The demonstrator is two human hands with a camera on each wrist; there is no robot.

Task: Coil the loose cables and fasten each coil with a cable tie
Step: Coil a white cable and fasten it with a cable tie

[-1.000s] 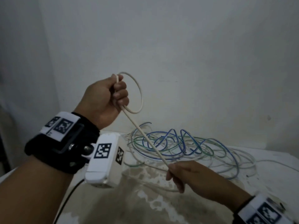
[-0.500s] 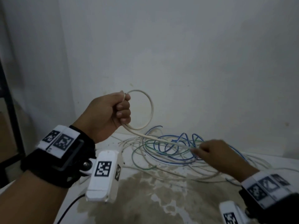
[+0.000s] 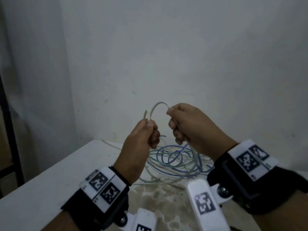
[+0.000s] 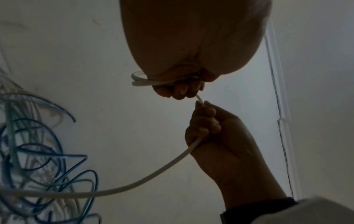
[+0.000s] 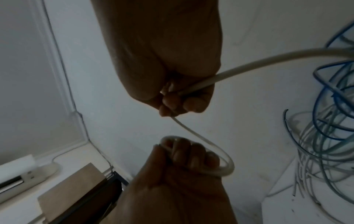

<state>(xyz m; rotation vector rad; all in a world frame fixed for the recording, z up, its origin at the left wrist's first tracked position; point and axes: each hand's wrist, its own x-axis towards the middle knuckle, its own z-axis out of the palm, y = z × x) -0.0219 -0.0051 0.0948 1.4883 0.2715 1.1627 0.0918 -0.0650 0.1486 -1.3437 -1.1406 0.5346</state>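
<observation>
We've got the thick white round cable (image 3: pixel 159 104) arching between our two fists, small loops bunched at one end, its tail dropping into the loose tangle of thin blue, green and white wires (image 3: pixel 176 162) heaped on the bench.

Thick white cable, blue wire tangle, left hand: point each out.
Thick white cable (image 4: pixel 153 175): left wrist view, mid-span below the right hand.
Blue wire tangle (image 3: pixel 175 157): head view, a blue loop.
Left hand (image 3: pixel 141 140): head view, back of hand.
</observation>
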